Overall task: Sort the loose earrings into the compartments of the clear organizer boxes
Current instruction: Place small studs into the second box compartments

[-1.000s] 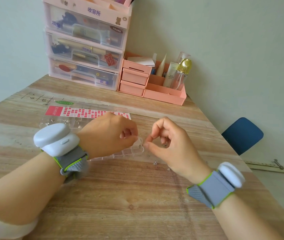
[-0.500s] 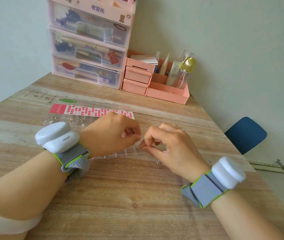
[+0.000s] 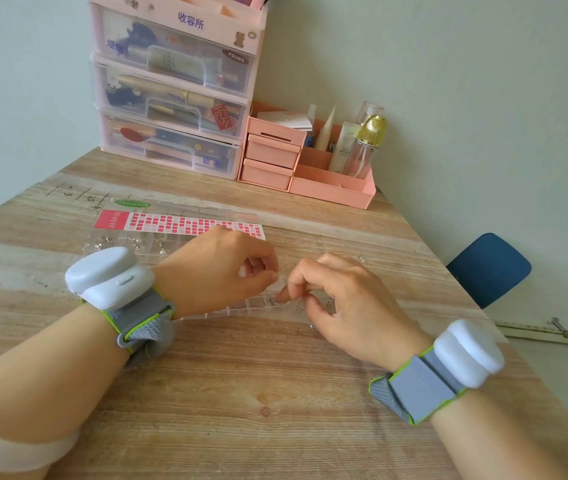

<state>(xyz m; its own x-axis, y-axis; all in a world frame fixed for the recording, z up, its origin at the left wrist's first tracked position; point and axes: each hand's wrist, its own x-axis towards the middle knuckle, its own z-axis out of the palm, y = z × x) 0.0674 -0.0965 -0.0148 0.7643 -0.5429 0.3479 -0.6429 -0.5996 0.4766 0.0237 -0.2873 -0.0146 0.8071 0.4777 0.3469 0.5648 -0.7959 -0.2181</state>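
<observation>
Head view: two hands; right hand (image 3: 341, 299) pinches one earring (image 3: 272, 301), left hand (image 3: 220, 271) curled.

Our left hand (image 3: 213, 271) is curled into a loose fist, knuckles up, thumb against the bent fingers. Just to its right, our right hand (image 3: 341, 303) pinches downward with thumb and fingertips, both wrists strapped.

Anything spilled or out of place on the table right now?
Nothing spilled. A few loose earrings lie on the wooden table off the clear organizer box, near the right hand; one more sits farther back. They look unsorted, not dropped. The pink drawers stand upright.
</observation>
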